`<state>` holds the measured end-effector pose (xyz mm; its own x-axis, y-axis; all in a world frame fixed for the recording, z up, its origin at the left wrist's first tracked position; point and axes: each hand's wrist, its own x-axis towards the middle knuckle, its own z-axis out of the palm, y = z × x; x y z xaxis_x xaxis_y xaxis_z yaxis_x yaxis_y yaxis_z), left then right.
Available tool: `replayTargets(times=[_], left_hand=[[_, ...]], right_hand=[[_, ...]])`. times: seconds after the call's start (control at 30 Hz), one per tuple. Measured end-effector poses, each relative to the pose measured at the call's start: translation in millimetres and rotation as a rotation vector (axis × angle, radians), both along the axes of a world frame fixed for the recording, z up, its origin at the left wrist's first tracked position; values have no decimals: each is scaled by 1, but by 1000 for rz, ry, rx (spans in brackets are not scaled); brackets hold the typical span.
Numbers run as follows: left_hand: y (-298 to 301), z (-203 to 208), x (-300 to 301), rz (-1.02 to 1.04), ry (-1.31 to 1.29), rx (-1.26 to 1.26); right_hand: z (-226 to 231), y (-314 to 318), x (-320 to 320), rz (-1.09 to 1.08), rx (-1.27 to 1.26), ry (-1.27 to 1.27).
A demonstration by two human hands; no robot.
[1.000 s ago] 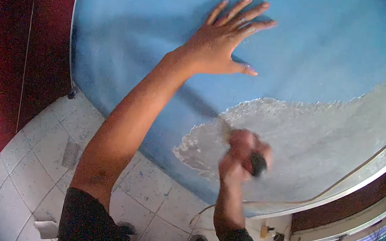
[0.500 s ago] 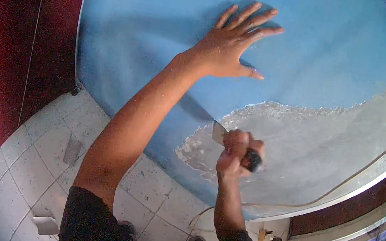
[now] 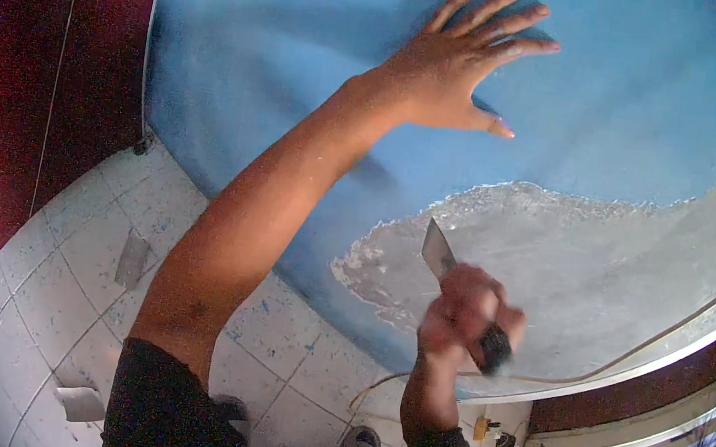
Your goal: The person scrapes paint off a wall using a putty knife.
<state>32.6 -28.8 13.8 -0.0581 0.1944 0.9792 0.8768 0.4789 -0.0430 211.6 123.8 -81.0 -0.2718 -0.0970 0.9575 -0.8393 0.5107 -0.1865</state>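
Observation:
My left hand (image 3: 460, 68) lies flat against a blue painted wall (image 3: 242, 67), fingers spread and holding nothing. Lower down, my right hand (image 3: 467, 309) is wrapped around the black handle of a putty knife (image 3: 439, 249), its metal blade pointing up and to the left. Behind the blade is a bare grey patch (image 3: 592, 268) of wall, bordered by a ragged edge of chipped paint. Whether the blade touches the surface I cannot tell. Motion blurs the right hand a little.
A dark red panel (image 3: 12, 61) stands at the left. Paint flecks dot the white tiled floor (image 3: 88, 294), where a grey flat piece (image 3: 132, 260) and a pale curved piece (image 3: 80, 404) lie. A thin cable (image 3: 613, 373) runs along the wall's lower right edge, near a socket (image 3: 487, 426).
My right hand has drawn the putty knife down and to the right, away from the paint edge. The left hand appears slightly higher and farther right, still spread on the wall.

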Motion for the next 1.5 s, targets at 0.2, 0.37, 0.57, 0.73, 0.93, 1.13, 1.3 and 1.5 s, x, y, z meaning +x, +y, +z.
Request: replayTargets(times=[0.2, 0.37, 0.57, 0.73, 0.93, 1.13, 1.3, 1.5], left_hand=[[-1, 7, 0, 12, 17, -1], [2, 2, -3, -6, 3, 10], [1, 6, -3, -19, 24, 24], [-4, -1, -3, 15, 28, 22], [-2, -1, 0, -5, 9, 23], [1, 5, 3, 2, 10, 15], [3, 8, 0, -2, 36, 23], [4, 1, -1, -43, 43, 39]], right_hand=[[-17, -11, -31, -158, -183, -180], [-1, -11, -9, -97, -43, -84], [-4, -8, -6, -90, -108, -75], [-5, -23, -7, -37, -106, 13], [-6, -35, -5, -443, 114, 198], [-24, -23, -21, -407, 166, 54], [-25, -24, -29, -95, -164, -3], [-17, -27, -3, 31, -115, -90]])
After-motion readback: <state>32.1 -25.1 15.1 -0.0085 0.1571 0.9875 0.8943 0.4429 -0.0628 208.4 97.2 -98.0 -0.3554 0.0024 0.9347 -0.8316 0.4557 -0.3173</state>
